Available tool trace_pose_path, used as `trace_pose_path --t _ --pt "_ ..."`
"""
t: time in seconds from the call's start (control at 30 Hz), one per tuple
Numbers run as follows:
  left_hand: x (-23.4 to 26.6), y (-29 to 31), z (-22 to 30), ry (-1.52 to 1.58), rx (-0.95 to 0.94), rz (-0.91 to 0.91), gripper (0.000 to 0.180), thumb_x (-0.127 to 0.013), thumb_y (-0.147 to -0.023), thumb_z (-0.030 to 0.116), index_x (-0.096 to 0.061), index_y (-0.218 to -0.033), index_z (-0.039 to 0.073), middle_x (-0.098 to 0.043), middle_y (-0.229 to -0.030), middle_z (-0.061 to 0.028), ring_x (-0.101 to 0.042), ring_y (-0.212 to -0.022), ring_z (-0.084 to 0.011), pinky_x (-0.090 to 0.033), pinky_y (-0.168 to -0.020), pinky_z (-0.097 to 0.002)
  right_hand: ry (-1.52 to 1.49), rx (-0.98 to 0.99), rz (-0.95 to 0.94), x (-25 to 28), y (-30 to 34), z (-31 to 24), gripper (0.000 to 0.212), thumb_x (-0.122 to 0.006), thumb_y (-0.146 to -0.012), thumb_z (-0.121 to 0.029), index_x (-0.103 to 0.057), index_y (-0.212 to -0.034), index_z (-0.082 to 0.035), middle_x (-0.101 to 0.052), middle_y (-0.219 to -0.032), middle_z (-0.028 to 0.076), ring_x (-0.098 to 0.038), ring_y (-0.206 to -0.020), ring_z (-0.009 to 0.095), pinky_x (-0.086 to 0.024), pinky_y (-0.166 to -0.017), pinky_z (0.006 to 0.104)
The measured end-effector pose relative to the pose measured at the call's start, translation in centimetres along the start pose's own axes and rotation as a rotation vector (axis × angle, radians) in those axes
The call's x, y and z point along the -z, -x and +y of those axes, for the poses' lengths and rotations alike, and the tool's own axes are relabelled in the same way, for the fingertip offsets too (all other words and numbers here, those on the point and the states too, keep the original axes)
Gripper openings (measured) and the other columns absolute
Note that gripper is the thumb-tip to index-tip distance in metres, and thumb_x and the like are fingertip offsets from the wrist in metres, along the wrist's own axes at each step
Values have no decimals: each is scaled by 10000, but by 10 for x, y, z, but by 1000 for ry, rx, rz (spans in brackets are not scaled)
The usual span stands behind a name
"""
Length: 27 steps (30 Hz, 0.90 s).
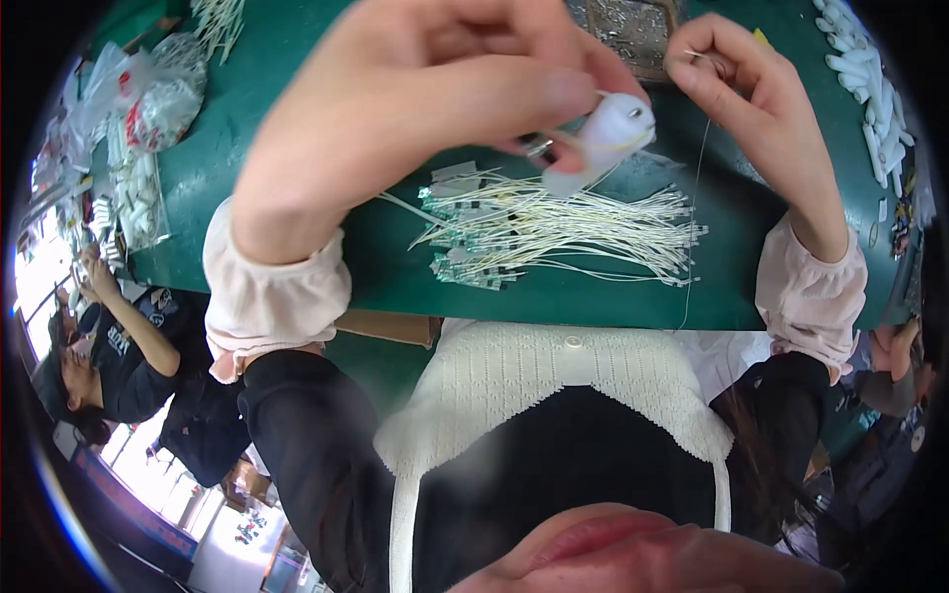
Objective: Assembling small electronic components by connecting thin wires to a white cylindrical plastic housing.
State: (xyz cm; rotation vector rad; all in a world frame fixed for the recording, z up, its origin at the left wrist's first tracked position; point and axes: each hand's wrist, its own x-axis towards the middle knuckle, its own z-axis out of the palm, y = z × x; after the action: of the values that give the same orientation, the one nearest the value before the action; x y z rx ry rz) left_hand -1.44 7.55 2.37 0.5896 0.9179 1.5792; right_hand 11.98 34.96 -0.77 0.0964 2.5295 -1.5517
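Note:
My left hand (405, 119) is raised over the green table, its thumb and fingers closed on a small white rounded plastic housing (615, 133) with a dark hole near one end. A yellowish wire runs along the housing. To the right, my right hand (756, 104) pinches a very thin strand (703, 163), thread or fine wire, I cannot tell which. The strand hangs past the table's front edge. Below both hands lies a bundle of white wires (583, 227), with small green circuit boards (474, 267) at its left end and tiny connectors at its right.
A metal tray of small parts (633, 40) stands at the back. White tubular pieces (865, 79) are heaped at the far right. Plastic bags (163, 104) and more white pieces lie at the left. Another person (119, 346) works beyond the table's left edge.

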Motion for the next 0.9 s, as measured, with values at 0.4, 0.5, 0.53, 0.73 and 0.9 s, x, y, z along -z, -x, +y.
trace_pose_path --t 0.4,0.5,0.53,0.73,0.9 --pt "-45 322 -10 -661 -390 916 138 -629 -929 29 -507 -865 31 -602 -1031 -190 -657 -932 -327 -557 -843 -379 -118 52 -282 35 25 22 277 -532 -1059 -170 -698 -1164 25 -626 -829 27 -565 -751 81 -460 -698 227" --pt "-58 309 -36 -983 -11 1424 87 -640 -970 19 -629 -1006 -60 -697 -1112 -164 -676 -991 -204 -552 -818 -297 -90 22 -243 43 27 32 281 -534 -1061 -180 -702 -1167 19 -623 -822 19 -558 -740 80 -456 -692 226" --pt "-45 298 -42 -1209 176 1502 136 -670 -970 38 -660 -1056 -67 -715 -1099 -129 -671 -981 -154 -544 -808 -268 -115 16 -228 44 28 32 280 -534 -1061 -177 -703 -1170 17 -621 -818 13 -551 -732 77 -450 -681 222" --pt "19 169 -40 -1413 51 935 175 -704 -916 13 -686 -1089 -2 -708 -1033 -102 -674 -854 -205 -539 -751 -292 -105 -86 -220 32 26 28 279 -534 -1065 -173 -706 -1170 20 -589 -751 -11 -510 -674 50 -416 -613 211" --pt "30 121 -21 -1650 104 610 149 -697 -848 -48 -648 -981 -2 -621 -978 -120 -632 -820 -293 -508 -656 -349 74 -110 -84 44 36 33 257 -573 -1055 -202 -710 -1173 -20 -583 -770 -21 -494 -683 58 -412 -614 229"
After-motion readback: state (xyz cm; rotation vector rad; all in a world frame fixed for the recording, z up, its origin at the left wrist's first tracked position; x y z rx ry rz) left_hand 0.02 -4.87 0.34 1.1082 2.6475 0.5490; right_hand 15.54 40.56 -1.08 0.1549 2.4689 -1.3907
